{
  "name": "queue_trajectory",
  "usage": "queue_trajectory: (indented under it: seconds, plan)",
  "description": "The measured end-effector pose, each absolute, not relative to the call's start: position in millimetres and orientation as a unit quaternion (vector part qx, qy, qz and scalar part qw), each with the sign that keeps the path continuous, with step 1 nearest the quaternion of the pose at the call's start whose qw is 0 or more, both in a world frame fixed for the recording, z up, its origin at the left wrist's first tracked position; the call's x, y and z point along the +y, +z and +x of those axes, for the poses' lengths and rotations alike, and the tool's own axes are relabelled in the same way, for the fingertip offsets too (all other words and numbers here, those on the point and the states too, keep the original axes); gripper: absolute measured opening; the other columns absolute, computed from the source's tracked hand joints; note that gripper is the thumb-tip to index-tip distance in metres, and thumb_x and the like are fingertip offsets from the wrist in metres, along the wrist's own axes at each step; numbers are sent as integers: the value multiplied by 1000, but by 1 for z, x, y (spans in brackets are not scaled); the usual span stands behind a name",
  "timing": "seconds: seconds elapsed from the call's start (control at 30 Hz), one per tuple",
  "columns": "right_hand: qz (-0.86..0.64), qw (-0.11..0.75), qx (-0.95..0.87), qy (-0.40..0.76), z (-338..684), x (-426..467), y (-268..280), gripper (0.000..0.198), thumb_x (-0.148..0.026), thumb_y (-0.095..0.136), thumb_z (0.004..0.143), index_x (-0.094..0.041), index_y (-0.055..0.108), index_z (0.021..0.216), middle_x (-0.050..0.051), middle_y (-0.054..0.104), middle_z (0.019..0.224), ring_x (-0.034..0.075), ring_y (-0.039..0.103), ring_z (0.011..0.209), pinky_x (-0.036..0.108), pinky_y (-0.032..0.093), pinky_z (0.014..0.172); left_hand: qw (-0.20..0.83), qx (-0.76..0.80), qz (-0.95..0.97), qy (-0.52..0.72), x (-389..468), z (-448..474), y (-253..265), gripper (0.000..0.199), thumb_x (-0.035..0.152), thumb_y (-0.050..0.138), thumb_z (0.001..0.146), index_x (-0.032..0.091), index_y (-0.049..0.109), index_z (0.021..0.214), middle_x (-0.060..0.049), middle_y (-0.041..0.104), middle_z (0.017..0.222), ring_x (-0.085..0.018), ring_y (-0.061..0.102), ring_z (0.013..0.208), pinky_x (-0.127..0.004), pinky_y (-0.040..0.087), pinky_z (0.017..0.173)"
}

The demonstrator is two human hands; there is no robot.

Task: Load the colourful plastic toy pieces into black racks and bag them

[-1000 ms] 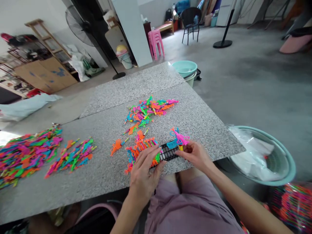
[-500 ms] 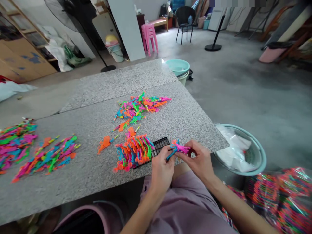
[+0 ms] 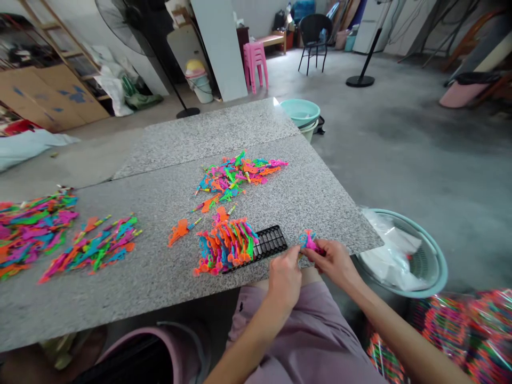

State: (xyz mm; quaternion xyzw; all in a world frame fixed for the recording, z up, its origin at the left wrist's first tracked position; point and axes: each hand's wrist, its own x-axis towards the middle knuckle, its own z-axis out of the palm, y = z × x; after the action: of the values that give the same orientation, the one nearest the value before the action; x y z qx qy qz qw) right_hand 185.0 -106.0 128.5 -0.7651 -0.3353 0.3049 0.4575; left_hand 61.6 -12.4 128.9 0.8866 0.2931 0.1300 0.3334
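Near the table's front edge, my right hand pinches a small pink and blue plastic toy. My left hand is closed at the toy's lower left side, its fingertips partly hidden behind the hand. Left of my hands lies a black plastic grid basket. A tight row of orange, blue, pink and green plastic toys stands over its left part. Just beyond the row, a single orange toy with a striped stick rests on the speckled stone table.
A loose heap of toys lies farther back, with more piles at left. On the floor at right are a green basket with clear bags and bagged toys. A pink bucket stands below the table edge.
Both hands have moved slightly right and down with the toy, which now shows more upright. The whole view has shifted a little. The row of toys looks the same.
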Motion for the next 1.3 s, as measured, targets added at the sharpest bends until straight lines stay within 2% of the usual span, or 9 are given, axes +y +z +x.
queue_trajectory:
  seconds: [0.1, 0.23, 0.33, 0.5, 0.73, 1.13, 1.3]
  plan:
    - [-725, 499, -303, 365, 189, -105, 129, 39, -52, 64, 81, -18, 54, 64, -2, 53, 52, 13, 53, 43, 22, 39, 42, 318, 284, 897, 121, -15, 64, 126, 43, -2, 46, 82, 22, 67, 110, -5, 75, 93, -19, 69, 83, -27, 52, 77]
    - [-700, 524, -280, 398, 192, -105, 130, 43, -55, 69, 75, -19, 52, 60, -3, 50, 49, 12, 52, 41, 22, 40, 40, 310, 278, 903, 103, -17, 65, 126, 49, -4, 45, 78, 21, 65, 114, -5, 74, 94, -18, 68, 82, -27, 51, 78]
    - [-721, 503, -283, 382, 190, -106, 130, 43, -57, 66, 77, -19, 53, 62, -2, 54, 51, 13, 54, 43, 22, 41, 42, 310, 284, 903, 93, -16, 65, 128, 49, -4, 45, 77, 21, 66, 113, -5, 75, 93, -18, 68, 81, -26, 51, 77]
    - [-779, 422, -355, 298, 188, -106, 133, 41, -52, 55, 88, -18, 61, 66, 2, 63, 56, 15, 59, 52, 24, 40, 50, 312, 306, 895, 90, -10, 67, 135, 43, 1, 44, 83, 23, 68, 111, -4, 75, 84, -18, 68, 72, -25, 50, 70]
    - [-742, 472, -310, 362, 189, -97, 134, 39, -53, 62, 81, -18, 57, 63, 0, 59, 52, 15, 57, 44, 23, 42, 42, 320, 306, 891, 98, -9, 68, 131, 37, 0, 46, 84, 22, 69, 102, -4, 74, 85, -18, 69, 79, -23, 48, 72]
    - [-716, 498, -241, 425, 189, -98, 121, 42, -56, 68, 73, -17, 55, 61, -2, 54, 48, 11, 50, 38, 21, 42, 35, 338, 307, 886, 79, -17, 65, 121, 45, -6, 46, 71, 20, 67, 101, -4, 72, 82, -19, 67, 75, -25, 46, 70]
    - [-718, 492, -229, 437, 186, -98, 124, 41, -55, 65, 76, -18, 55, 62, -3, 52, 47, 10, 47, 35, 21, 39, 32, 362, 311, 874, 89, -16, 67, 124, 35, 0, 46, 80, 20, 68, 99, -5, 72, 78, -19, 66, 72, -26, 45, 68]
